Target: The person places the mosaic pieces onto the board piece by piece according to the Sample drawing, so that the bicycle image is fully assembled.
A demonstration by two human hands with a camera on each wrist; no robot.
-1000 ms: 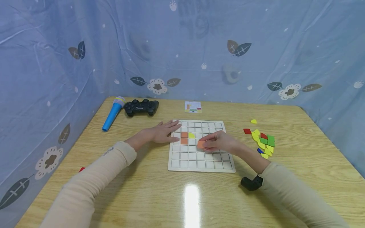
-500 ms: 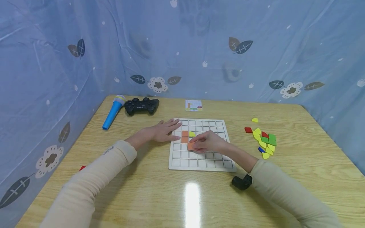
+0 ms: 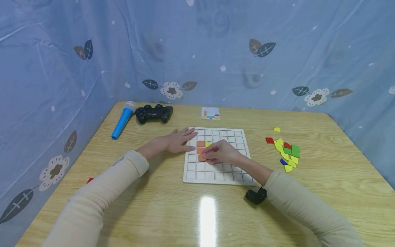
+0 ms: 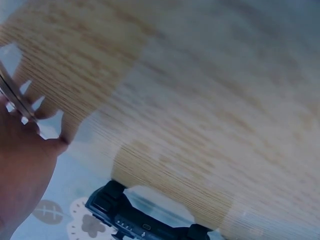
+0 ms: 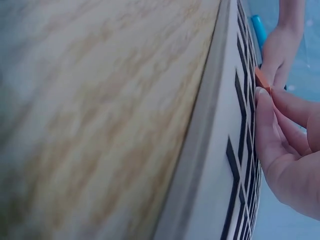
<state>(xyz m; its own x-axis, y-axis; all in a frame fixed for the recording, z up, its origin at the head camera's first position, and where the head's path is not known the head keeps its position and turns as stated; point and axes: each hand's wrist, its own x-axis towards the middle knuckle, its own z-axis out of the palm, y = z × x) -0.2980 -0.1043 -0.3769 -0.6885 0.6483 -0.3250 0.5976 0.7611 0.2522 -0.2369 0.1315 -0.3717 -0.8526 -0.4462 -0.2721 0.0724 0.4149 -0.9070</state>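
A white grid board [image 3: 213, 175] lies on the wooden table in the head view. My left hand [image 3: 179, 141] rests on its left edge with the fingers spread straight. Between thumb and fingers, my right hand [image 3: 223, 152] pinches an orange square tile [image 3: 201, 157] low over the grid. That tile [image 5: 262, 79] also shows at the fingertips in the right wrist view. Directly behind it two orange squares [image 3: 201, 144] sit in neighbouring cells of one column. A yellow rounded piece [image 3: 208, 143] lies beside the farther one, partly covered by my right hand.
To the right lie several loose tiles, among them a green square [image 3: 295, 151], a red piece [image 3: 270, 140] and a blue piece [image 3: 283, 161]. A pattern card [image 3: 211, 113] is behind the board. A toy microphone [image 3: 122, 120] and a black game controller [image 3: 154, 113] occupy the back left.
My right hand has carried the orange square tile leftward across the board, to the cell in front of the two orange squares. My left hand has stayed at the board's edge.
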